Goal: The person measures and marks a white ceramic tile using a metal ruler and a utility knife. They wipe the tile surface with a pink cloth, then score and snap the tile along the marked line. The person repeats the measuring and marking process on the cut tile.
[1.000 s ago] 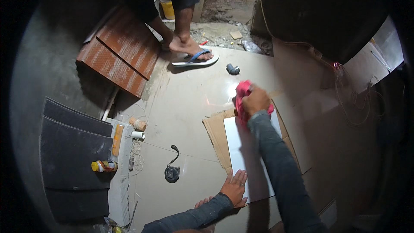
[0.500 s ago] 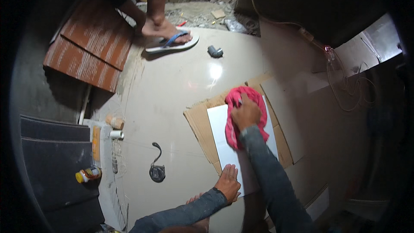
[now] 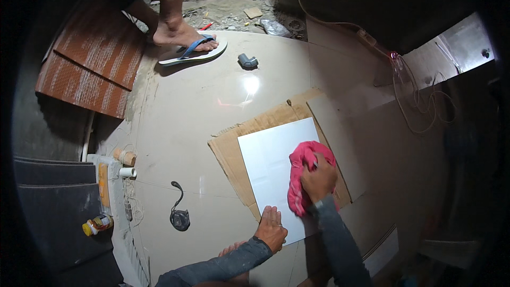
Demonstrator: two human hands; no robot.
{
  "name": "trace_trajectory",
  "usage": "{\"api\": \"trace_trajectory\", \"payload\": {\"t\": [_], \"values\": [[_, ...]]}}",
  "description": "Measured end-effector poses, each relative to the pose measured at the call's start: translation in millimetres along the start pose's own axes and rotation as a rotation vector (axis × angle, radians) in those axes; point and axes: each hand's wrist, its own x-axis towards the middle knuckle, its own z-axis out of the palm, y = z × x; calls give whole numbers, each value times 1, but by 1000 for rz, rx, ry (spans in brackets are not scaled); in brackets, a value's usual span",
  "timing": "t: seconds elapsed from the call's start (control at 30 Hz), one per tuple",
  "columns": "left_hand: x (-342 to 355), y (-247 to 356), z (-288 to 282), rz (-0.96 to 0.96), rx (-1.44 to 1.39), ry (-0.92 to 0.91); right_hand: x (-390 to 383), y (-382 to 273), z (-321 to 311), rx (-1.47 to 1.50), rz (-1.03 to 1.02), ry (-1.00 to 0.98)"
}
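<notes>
A white rectangular tile (image 3: 268,154) lies on a flat piece of brown cardboard (image 3: 224,151) on the floor. My right hand (image 3: 321,180) is closed on a bunched pink cloth (image 3: 297,180), which presses on the tile's right side and reaches past its edge. A small dark and silvery thing shows by the fingers of that hand; its kind I cannot make out. Close to me, my left hand (image 3: 272,229) rests flat on the tile's near left corner, fingers stretched out and holding nothing.
A black tape measure (image 3: 180,219) and grey pipe elbow (image 3: 247,61) lie on the glossy floor. Another person's sandalled foot (image 3: 186,42) stands far left, beside stacked reddish-brown panels (image 3: 95,53). Left are a yellow-capped bottle (image 3: 96,225) and dark panels (image 3: 58,202); a cable (image 3: 414,95) loops right.
My right hand has drawn the pink cloth nearer to me and toward the tile's right edge, baring the tile's far part. The left hand stays on the near corner. The whole view has shifted slightly.
</notes>
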Motion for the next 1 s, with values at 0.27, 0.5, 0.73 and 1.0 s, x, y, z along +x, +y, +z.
{"api": "trace_trajectory", "payload": {"t": [0.27,0.5,0.73,1.0], "values": [[4,1,5,-6,23,9,153,-77,12,-68,-89,104],[6,4,6,7,-18,10,30,-22,-18,-12,-83,64],[2,6,13,-57,116,66,139,-40,26,-152,-17,113],[10,10,7,-32,34,70,40,-87,36,-15,-242,-319]]}}
